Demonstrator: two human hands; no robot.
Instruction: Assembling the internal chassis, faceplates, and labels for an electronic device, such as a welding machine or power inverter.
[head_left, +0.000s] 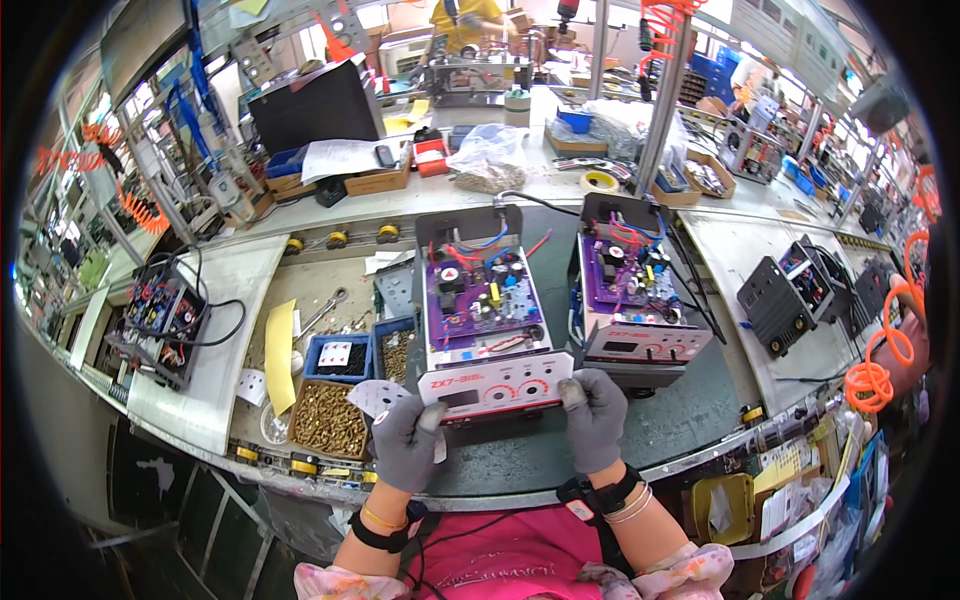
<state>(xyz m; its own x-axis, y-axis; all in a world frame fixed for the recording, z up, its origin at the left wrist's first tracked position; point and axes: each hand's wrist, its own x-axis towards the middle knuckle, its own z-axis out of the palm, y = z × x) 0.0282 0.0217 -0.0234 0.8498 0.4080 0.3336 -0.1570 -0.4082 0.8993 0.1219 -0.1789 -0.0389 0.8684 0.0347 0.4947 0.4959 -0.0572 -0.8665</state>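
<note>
In front of me a white front panel [480, 387] with a dark display window and red dial scales stands at the near end of an open welding machine [481, 290]. Its purple circuit board carries coloured wires and components. My left hand [402, 442], in a grey glove, is closed at the panel's lower left corner, thumb on the near side. The right hand [594, 420], gloved likewise, pinches the panel's right edge. A pale card with dark spots [376, 396] lies by my left fingers; whether they hold it is hidden.
A second welding machine [640, 290] stands on the right of the dark green work surface [600, 450]. On the left are a box of brass-coloured fasteners [327, 418], a blue bin [338, 357], a yellow strip [281, 355] and a wrench [325, 308]. Further units [165, 320] sit at both sides.
</note>
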